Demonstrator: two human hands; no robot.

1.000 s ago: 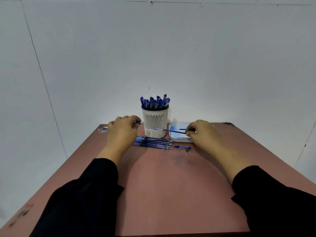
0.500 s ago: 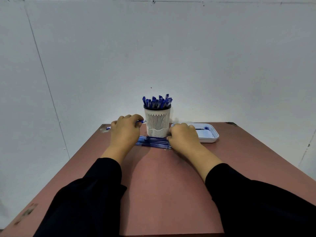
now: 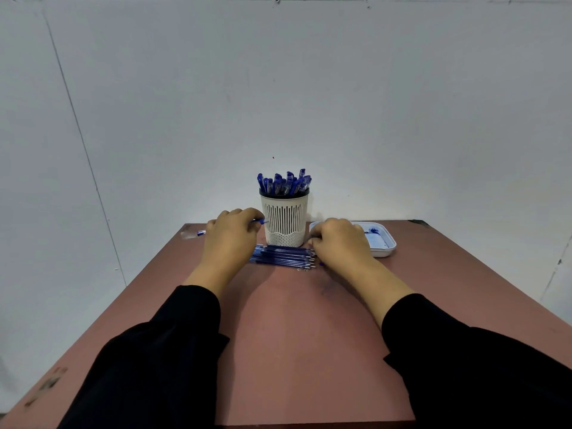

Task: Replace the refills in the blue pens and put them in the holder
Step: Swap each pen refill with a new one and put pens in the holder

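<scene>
My left hand [image 3: 230, 239] is closed around a pen [image 3: 258, 222] beside the holder [image 3: 284, 221], already crowded with pens. My right hand [image 3: 337, 243] curls over the tips of the spare refills [image 3: 283, 257]; its grasp I cannot tell. This pen, I judge, awaits a refill.
</scene>
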